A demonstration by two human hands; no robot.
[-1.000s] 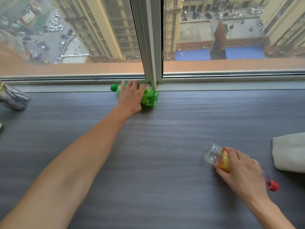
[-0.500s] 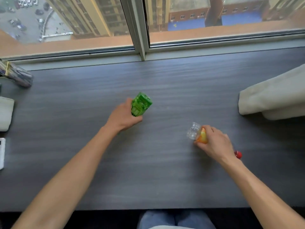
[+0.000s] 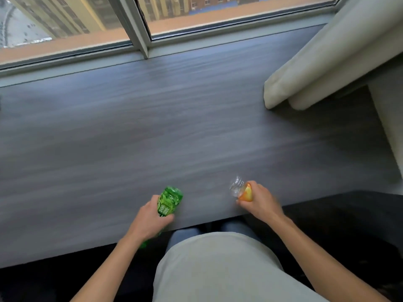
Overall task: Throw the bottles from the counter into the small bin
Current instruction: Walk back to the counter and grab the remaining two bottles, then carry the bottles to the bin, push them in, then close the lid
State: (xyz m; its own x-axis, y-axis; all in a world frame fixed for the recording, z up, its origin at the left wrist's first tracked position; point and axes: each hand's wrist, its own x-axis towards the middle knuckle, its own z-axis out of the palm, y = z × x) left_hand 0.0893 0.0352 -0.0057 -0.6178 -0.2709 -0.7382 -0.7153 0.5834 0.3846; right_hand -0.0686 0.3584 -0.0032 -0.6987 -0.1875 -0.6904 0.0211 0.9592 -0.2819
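My left hand [image 3: 148, 221] grips a green plastic bottle [image 3: 169, 201] around its middle, base pointing away from me, cap end hidden under my wrist. My right hand [image 3: 260, 202] holds a clear bottle with an orange label [image 3: 241, 190], its clear base sticking out to the left. Both bottles are lifted just above the front edge of the dark grey wood-grain counter [image 3: 152, 138]. No bin is in view.
A cream curtain [image 3: 327, 62] hangs over the counter's right end. The window frame [image 3: 139, 29] runs along the back. Below the counter's front edge are my grey shirt, my knees and a dark floor [image 3: 349, 225].
Both hands have pulled back from the window side to the counter's front edge, each carrying its bottle. The view has tilted down and shifted right; the items at the left are out of sight.
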